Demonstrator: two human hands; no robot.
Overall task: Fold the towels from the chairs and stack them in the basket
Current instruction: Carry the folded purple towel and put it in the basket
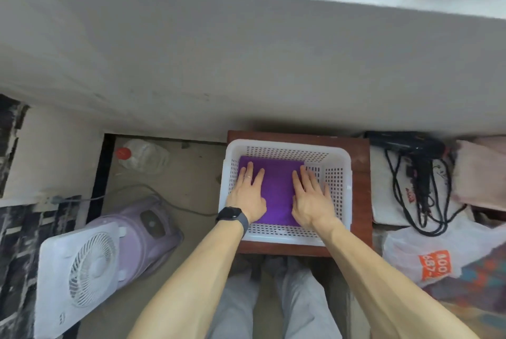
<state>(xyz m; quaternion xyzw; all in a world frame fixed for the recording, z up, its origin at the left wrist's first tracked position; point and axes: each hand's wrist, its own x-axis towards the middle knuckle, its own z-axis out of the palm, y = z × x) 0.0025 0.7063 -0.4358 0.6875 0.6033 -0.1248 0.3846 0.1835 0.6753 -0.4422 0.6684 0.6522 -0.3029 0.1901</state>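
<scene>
Far left, floor: I count one white box fan point(79, 264), lying tilted against one lilac appliance point(147, 232). Behind them is one clear plastic bottle point(142, 156) with a red cap.

Centre: one white perforated basket point(345, 159) sits on a reddish-brown wooden stand point(361, 152). I see one purple towel point(278, 188), folded flat on the basket floor against its left wall. A strip of floor shows bare on the right.

Two hands are in the basket. The left hand point(247, 196), with one black watch point(231, 215) on its wrist and one ring, lies flat on the towel, fingers straight and spread. The right hand point(310, 201) does the same on the towel's right edge. Neither grips anything.

Right: one black hair dryer point(410, 147) with its coiled cord, one white plastic bag point(432, 256) with orange print, and pink fabric point(479, 174). I cannot tell whether that is a towel.
</scene>
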